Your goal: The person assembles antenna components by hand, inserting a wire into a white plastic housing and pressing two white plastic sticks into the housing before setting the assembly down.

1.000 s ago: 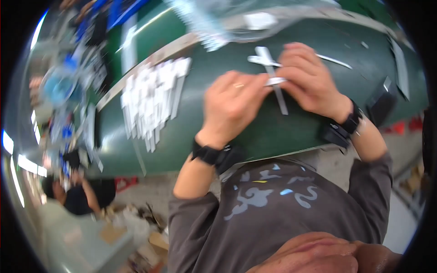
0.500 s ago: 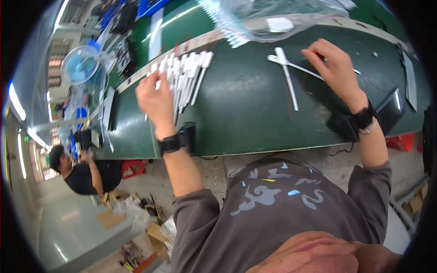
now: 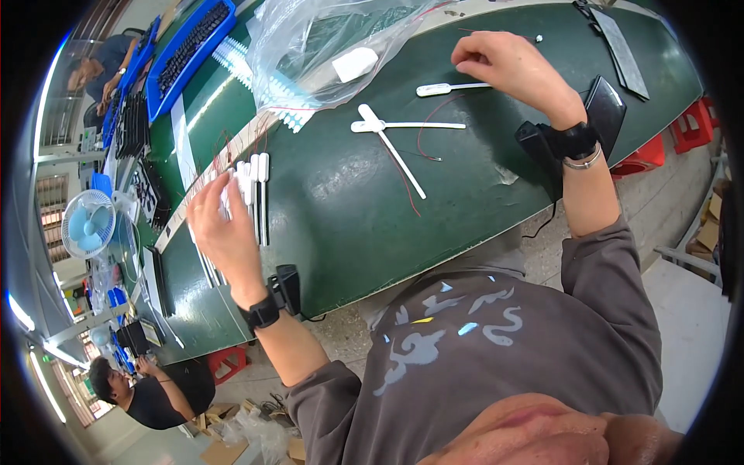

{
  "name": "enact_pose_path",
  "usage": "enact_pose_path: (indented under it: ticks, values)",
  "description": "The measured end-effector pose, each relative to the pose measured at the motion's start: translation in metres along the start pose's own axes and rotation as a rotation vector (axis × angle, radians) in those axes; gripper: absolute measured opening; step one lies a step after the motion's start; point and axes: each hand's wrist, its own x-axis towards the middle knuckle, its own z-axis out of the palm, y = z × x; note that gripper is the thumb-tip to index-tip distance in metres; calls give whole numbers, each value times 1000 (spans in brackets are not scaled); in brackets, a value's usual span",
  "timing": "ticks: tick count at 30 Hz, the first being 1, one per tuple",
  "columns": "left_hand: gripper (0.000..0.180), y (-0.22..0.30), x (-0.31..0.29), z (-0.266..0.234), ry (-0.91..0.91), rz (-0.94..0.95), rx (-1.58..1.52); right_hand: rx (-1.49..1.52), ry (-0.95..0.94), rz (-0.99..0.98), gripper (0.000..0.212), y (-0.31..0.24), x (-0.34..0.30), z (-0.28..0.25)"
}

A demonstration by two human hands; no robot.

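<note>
My left hand (image 3: 225, 232) is over a cluster of white plastic sticks with paddle-shaped ends (image 3: 263, 174), laid side by side. Its thumb and fingers close together among them, and white shows between, but what they grip is unclear. My right hand (image 3: 515, 74) is farther off to the right, its fingers curled in and what they hold, if anything, hidden. Just below those fingers a single white stick (image 3: 434, 90) runs under the hand. Between my hands two white sticks (image 3: 395, 159) cross at their wide ends, with thin red wires beside them.
A clear plastic bag (image 3: 325, 46) lies beyond the sticks, near a blue tray of black parts (image 3: 190, 58). Dark flat panels (image 3: 616, 54) sit at the right. Another person (image 3: 163, 391) works at left, a fan (image 3: 87, 221) nearby. Red stools (image 3: 639, 159) stand below the table edge.
My view has turned, so the table appears tilted and shifted left. My left hand stays at the stick cluster. The stick beside my right hand now shows its wide end.
</note>
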Motion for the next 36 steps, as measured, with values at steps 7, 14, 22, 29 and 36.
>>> enact_pose_path:
  ticks: [7, 14, 22, 29, 36]
  values:
    - [13, 75, 10, 25, -305, 208, -337, 55, 51, -258, 10, -18, 1, 39]
    - [23, 91, 16, 62, -344, 335, -379, 261, 114, -168, 12, -29, 3, 29]
    - [25, 89, 24, 74, -322, 541, -362, 488, 407, 53, 11, -23, 13, 4]
    - [16, 85, 22, 64, -351, 462, -484, 490, 444, 11, 12, -22, 12, 7]
    - [17, 83, 8, 45, -747, -152, -926, 460, 377, -85, 12, -39, 9, 14]
